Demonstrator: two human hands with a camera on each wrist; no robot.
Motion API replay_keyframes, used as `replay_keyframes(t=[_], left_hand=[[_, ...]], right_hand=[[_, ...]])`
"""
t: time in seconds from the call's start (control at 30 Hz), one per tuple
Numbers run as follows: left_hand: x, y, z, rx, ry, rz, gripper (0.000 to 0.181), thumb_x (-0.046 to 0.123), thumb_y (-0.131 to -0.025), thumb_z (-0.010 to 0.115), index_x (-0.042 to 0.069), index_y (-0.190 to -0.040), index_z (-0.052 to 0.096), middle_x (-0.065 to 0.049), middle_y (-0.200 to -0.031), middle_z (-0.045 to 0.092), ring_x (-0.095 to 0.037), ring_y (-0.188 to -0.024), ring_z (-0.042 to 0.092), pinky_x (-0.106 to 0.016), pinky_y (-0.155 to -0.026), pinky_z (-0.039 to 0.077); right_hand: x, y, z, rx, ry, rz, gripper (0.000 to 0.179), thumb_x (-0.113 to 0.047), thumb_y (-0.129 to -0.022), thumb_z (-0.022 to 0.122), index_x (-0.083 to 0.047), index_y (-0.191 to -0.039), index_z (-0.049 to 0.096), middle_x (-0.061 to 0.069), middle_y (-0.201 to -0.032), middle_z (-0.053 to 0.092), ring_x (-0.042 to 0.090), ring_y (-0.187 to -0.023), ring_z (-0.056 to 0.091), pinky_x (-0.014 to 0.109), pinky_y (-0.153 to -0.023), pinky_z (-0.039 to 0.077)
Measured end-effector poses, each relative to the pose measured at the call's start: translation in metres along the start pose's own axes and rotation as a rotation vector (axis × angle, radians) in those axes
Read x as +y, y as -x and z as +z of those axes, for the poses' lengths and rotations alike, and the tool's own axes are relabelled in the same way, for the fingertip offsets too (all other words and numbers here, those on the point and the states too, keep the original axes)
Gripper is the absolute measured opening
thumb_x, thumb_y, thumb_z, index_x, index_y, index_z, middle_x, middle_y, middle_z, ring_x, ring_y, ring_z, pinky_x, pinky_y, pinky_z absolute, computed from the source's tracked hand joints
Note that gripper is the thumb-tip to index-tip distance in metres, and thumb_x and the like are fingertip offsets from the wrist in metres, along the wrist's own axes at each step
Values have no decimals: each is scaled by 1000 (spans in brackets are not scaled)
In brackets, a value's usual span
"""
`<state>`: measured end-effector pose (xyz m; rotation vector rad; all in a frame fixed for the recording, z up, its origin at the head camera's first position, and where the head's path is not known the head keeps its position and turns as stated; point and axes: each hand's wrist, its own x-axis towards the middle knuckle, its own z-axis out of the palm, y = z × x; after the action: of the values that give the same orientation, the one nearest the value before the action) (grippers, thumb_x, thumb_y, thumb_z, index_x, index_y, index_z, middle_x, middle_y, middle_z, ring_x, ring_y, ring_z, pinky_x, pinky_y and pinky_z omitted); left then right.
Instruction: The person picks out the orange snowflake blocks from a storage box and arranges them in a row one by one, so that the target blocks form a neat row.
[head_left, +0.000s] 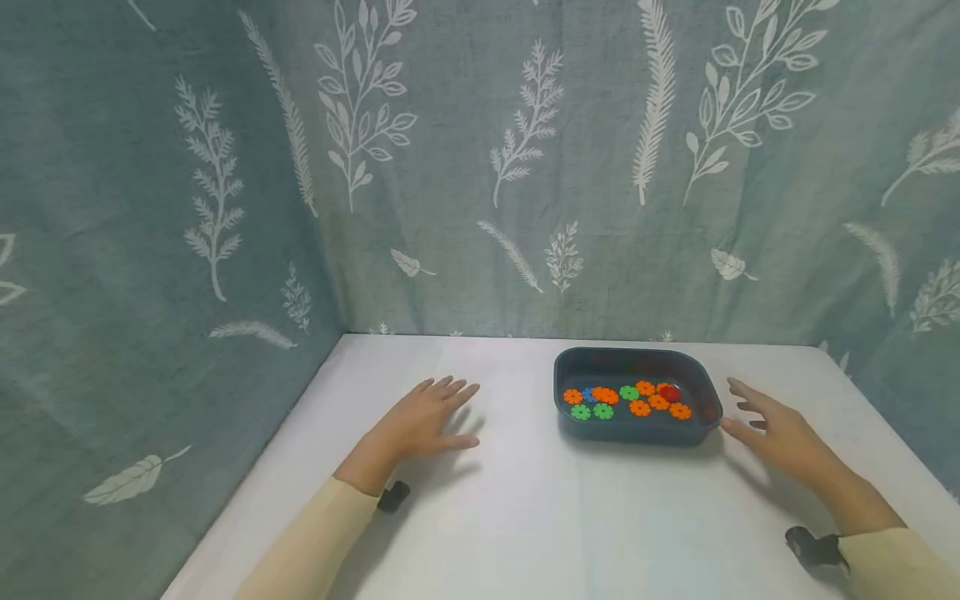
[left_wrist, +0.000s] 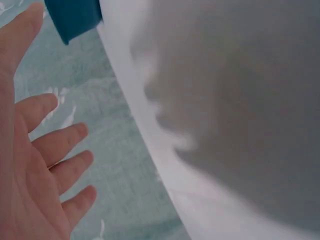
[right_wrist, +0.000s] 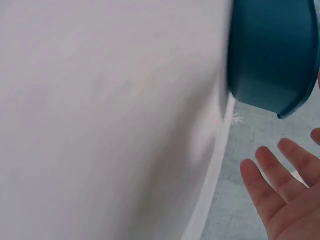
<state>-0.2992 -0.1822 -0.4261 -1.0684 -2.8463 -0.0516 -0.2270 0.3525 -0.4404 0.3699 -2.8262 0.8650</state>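
White and smooth, the worktop runs back to a straight far edge, and there sits the dark bluish tray, upright, rounded at the corners, right of the middle, towards the back, a soft shadow under its near side!

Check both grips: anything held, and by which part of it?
Nothing is held. The left grip is open, away from the dark teal, rounded-rectangular, plastic-looking tray; the right grip is open beside the tray's right end, contact unclear.
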Motion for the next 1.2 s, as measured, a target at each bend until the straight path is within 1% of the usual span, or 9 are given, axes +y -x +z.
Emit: replay_keyframes(t=[0.23, 0.33, 0.47, 0.6, 0.7, 0.83, 0.93, 1.07, 1.2], left_hand=[[12, -37, 6, 34, 10, 21, 75, 67, -91, 48, 21, -150, 40, -1, -142, 52, -26, -135, 41, -47, -112, 22], [19, -55, 11, 75, 12, 37, 60, 53, -95, 55, 18, -143, 51, 1, -134, 59, -25, -131, 46, -49, -112, 22], [29, -74, 10, 148, 82, 46, 43, 42, -97, 58, 14, -129, 64, 1, -122, 66, -22, -121, 54, -46, -108, 30], [38, -94, 5, 230, 191, 65, 34, 34, -94, 65, 12, -119, 70, -1, -110, 70, -19, -107, 58, -41, -99, 39], [43, -110, 6, 277, 237, 74, 32, 33, -91, 70, 12, -115, 73, 0, -102, 71, -17, -100, 57, -39, -91, 42], [52, -134, 12, 304, 261, 70, 32, 36, -89, 72, 13, -111, 74, 4, -96, 71, -14, -96, 56, -36, -87, 43], [63, -148, 16, 253, 273, 79, 32, 35, -87, 74, 15, -112, 74, 8, -99, 70, -13, -97, 55, -34, -86, 43], [76, -162, 14, 120, 244, 83, 34, 34, -85, 77, 18, -114, 74, 10, -104, 69, -14, -99, 54, -32, -87, 43], [87, -175, 10, 13, 145, 27, 38, 40, -81, 79, 21, -114, 75, 11, -105, 69, -18, -104, 54, -43, -103, 31]], right_hand=[[3, -14, 4, 40, -139, 55, 67, -34, -100, 56, 1, -151, 28, 30, -138, 46, 47, -117, 52, 63, -90, 39], [5, -18, 6, 64, -238, 46, 63, -27, -100, 56, 4, -149, 30, 31, -136, 47, 24, -108, 62, 46, -88, 48], [8, -23, 12, 88, -404, 26, 60, -18, -100, 58, 9, -146, 31, 37, -135, 44, -9, -94, 56, 20, -73, 52], [12, -24, 20, 93, -486, 57, 61, -19, -100, 57, 10, -146, 30, 38, -138, 40, -14, -93, 53, 19, -73, 52], [15, -23, 26, 111, -548, 81, 59, -17, -100, 57, 8, -147, 31, 22, -138, 48, -14, -97, 53, 19, -75, 52], [22, -21, 32, 143, -641, 68, 56, -14, -99, 59, 7, -145, 36, -15, -127, 55, -11, -101, 55, 17, -77, 50], [26, -17, 35, 147, -616, 48, 52, -15, -100, 58, 7, -143, 39, -22, -126, 53, -10, -102, 55, 16, -77, 50], [25, -14, 38, 126, -520, 26, 48, -16, -102, 53, 5, -143, 41, 7, -141, 49, -12, -106, 52, 17, -77, 50], [22, -18, 39, 102, -479, 2, 49, -18, -102, 51, 2, -146, 39, 30, -144, 38, -13, -109, 46, 16, -79, 48]])
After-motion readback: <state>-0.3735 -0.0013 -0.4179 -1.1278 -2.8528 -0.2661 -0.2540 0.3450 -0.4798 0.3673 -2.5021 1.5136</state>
